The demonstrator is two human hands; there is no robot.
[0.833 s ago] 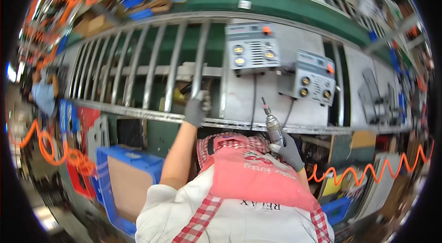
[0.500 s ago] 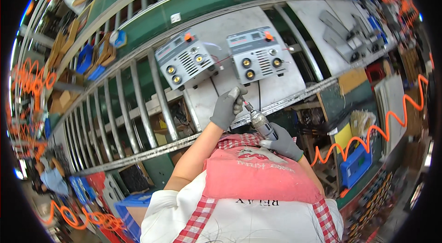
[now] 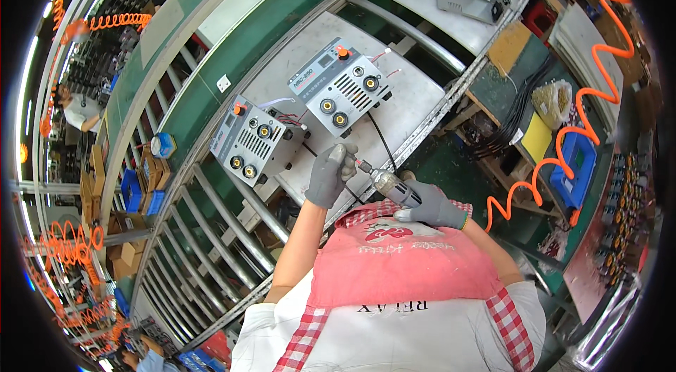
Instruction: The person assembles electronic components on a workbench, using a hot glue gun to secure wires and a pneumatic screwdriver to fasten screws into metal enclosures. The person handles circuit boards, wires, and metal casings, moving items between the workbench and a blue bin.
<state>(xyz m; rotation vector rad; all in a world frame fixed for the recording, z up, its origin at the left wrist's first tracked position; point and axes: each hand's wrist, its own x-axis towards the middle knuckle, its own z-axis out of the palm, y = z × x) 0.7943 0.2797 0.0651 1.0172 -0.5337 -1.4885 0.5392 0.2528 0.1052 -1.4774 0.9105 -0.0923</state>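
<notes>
My right hand (image 3: 435,207), in a grey glove, is wrapped round a pneumatic screwdriver (image 3: 391,187) with a clear and dark body. Its red-tipped bit points up and left toward my left hand (image 3: 327,178). That hand, also gloved, has its fingers pinched together beside the bit; what they hold, if anything, is too small to make out. Just beyond my hands stand two grey box-shaped welding machines, the left machine (image 3: 243,149) and the right machine (image 3: 343,94). Each front carries an orange knob, vent slots and brass-centred round sockets. Loose thin wires show beside both.
Under the machines lies a pale board (image 3: 417,106) on a roller conveyor (image 3: 224,211). Grey metal brackets (image 3: 468,2) rest on another board farther right. An orange coiled hose (image 3: 539,185) hangs at right near a blue tray (image 3: 576,169). Other people work at far left.
The view has turned, so the machines now appear farther left and tilted. Both hands keep nearly the same pose, with the screwdriver still in my right hand.
</notes>
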